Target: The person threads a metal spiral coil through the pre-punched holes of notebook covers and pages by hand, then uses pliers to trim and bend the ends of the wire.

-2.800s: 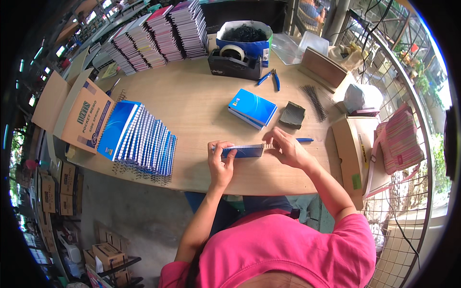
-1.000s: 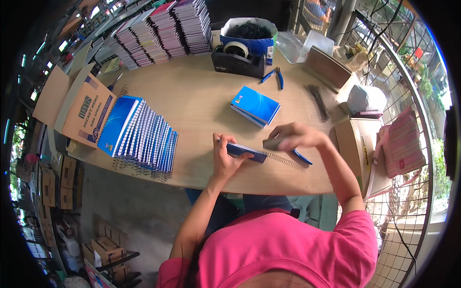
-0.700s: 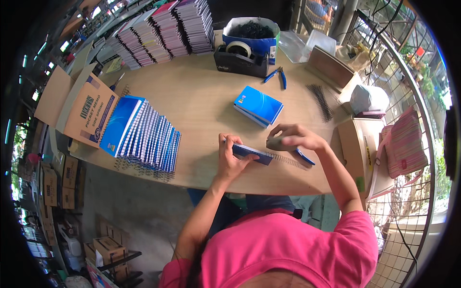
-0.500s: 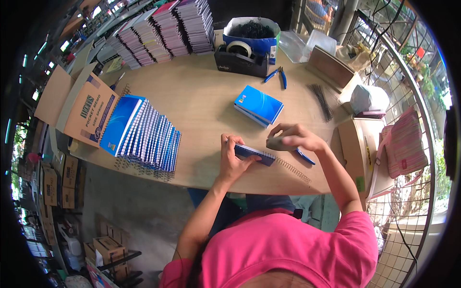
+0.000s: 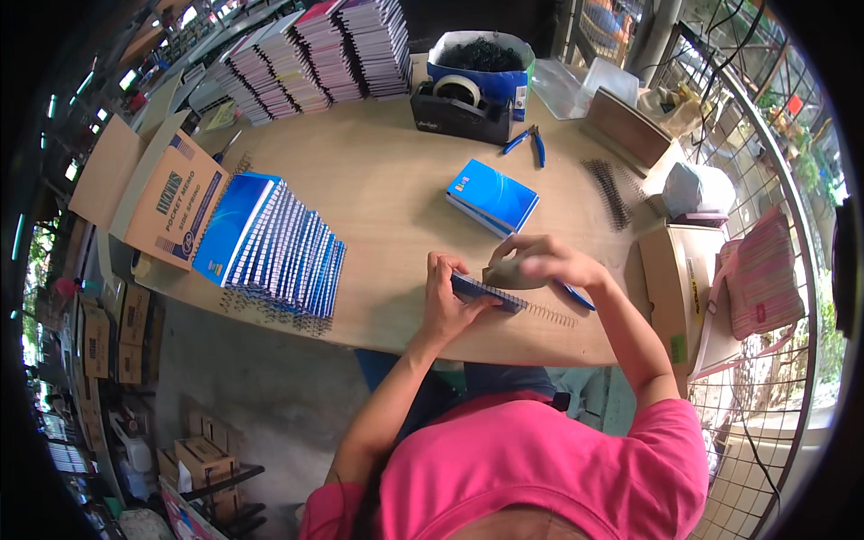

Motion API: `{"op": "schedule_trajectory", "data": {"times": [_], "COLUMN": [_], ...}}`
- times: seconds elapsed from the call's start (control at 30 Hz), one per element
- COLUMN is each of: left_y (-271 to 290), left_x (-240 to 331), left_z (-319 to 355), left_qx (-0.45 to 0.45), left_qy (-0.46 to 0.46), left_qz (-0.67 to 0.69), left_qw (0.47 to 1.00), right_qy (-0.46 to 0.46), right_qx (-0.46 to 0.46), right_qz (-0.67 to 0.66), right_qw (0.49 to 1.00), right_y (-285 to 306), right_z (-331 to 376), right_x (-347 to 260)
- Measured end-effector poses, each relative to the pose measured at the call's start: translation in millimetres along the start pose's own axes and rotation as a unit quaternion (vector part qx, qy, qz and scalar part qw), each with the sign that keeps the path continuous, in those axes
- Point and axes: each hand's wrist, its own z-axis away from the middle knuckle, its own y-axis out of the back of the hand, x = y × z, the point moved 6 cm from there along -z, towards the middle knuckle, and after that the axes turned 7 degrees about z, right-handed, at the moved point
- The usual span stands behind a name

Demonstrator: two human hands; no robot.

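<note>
My left hand [image 5: 446, 301] is closed around a small blue notepad [image 5: 477, 290], its thumb along the near side and its fingers over the far side. A thin wire spiral coil [image 5: 551, 314] runs along the notepad's edge and sticks out to the right. Over that edge, my right hand [image 5: 558, 261] is closed on a dull grey-green piece [image 5: 509, 274], which is blurred and whose kind I cannot make out. Below the right hand lies a blue-handled tool [image 5: 576, 296], partly hidden. Just beyond both hands rests a short stack of blue notepads [image 5: 493, 196].
At the left, a row of spiral-bound blue notepads [image 5: 283, 247] leans by an open cardboard box [image 5: 171, 198]. Blue cutting pliers [image 5: 526, 144], a tape dispenser [image 5: 461, 115] and tall book stacks [image 5: 310, 58] stand farther back. Loose coils [image 5: 609, 193] and a carton [image 5: 670, 283] are at the right.
The coil has moved left into the notepad's edge, and less of it sticks out. My right hand has shifted slightly left along the edge; my left hand keeps its grip.
</note>
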Motion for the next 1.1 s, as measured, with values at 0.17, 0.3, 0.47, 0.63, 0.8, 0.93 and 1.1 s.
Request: {"op": "schedule_trajectory", "data": {"times": [0.17,0.3,0.47,0.63,0.8,0.93,1.1], "left_y": [17,26,26,23,21,33,31], "left_x": [-34,-63,-64,-58,-55,-51,-27], "left_z": [3,-1,-4,-6,-8,-2,-4], "left_qx": [0.007,-0.058,-0.057,-0.061,-0.057,-0.036,0.000], "left_qy": [0.122,0.170,0.165,0.164,0.184,0.182,0.246], "left_qz": [0.355,0.344,0.358,0.355,0.386,0.374,0.352], "left_qw": [0.927,0.922,0.917,0.918,0.902,0.909,0.903], "right_qy": [0.003,-0.057,-0.022,-0.047,-0.031,-0.080,-0.149], "right_qx": [0.030,-0.013,0.041,0.044,0.005,0.172,0.357], "right_qz": [0.011,0.132,-0.002,0.061,0.173,0.107,0.576], "right_qw": [0.999,0.990,0.999,0.996,0.984,0.976,0.720], "right_y": [5,-18,-9,-12,-20,12,74], "right_z": [-1,-7,-9,-16,-28,11,89], "right_x": [4,-6,1,0,-5,1,50]}}
